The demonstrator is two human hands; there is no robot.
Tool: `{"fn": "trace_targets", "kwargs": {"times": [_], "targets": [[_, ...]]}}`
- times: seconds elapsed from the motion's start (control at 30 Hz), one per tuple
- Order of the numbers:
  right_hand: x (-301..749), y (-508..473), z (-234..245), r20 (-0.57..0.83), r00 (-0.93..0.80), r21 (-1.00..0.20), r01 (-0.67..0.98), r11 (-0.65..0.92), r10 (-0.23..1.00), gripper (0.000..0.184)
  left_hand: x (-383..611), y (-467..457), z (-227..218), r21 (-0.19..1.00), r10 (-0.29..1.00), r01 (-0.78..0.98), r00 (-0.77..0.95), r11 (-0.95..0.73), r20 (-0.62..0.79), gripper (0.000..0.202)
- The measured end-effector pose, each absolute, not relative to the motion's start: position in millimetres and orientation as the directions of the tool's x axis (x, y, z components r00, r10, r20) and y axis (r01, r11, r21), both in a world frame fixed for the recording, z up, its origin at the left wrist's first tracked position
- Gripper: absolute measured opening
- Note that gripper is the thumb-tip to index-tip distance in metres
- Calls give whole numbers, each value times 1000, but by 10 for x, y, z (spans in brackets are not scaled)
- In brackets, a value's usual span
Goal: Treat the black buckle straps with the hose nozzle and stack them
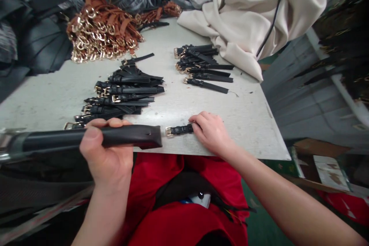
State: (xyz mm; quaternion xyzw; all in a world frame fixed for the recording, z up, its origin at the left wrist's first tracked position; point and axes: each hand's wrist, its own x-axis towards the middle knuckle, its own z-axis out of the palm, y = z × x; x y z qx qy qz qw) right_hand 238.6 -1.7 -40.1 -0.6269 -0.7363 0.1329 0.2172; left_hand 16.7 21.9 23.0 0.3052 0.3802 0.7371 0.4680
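The head camera looked forward and down over the lap [167, 223] and table [253, 123], left hand [108, 153] and right hand [211, 132] close.

The pale desk [250, 119] carries brown straps [125, 27] with gold clips [83, 47], 2 piles of black straps [135, 90], 1 buckled strap [180, 129] near its front edge, and cream cloth [239, 23] at its far right.
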Motion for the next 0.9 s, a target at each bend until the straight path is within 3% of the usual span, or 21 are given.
{"fn": "trace_targets", "kwargs": {"times": [0.13, 0.37, 0.57, 0.77, 0.9], "targets": [[2406, -43, -367, 130, -180, -454, 864, 220, 975, 25, 332, 170, 242, 839, 918, -461, -384, -288, 104, 9], [2410, -36, -324, 77, -175, -462, 866, 191, 982, 21, 812, 357, 81, 827, 969, -546, -246, -137, -1, 22], [2436, -38, -313, 52, -184, -494, 850, 186, 981, 18, 651, 275, 123, 856, 953, -482, -302, -186, 37, 16], [2464, -33, -351, 90, -191, -480, 851, 211, 977, 18, 918, 342, 72, 829, 975, -537, -216, -156, 43, 21], [2444, -70, -367, 186, -183, -467, 848, 251, 965, 11, 622, 380, 180, 817, 954, -552, -300, -168, -7, 19]]}}
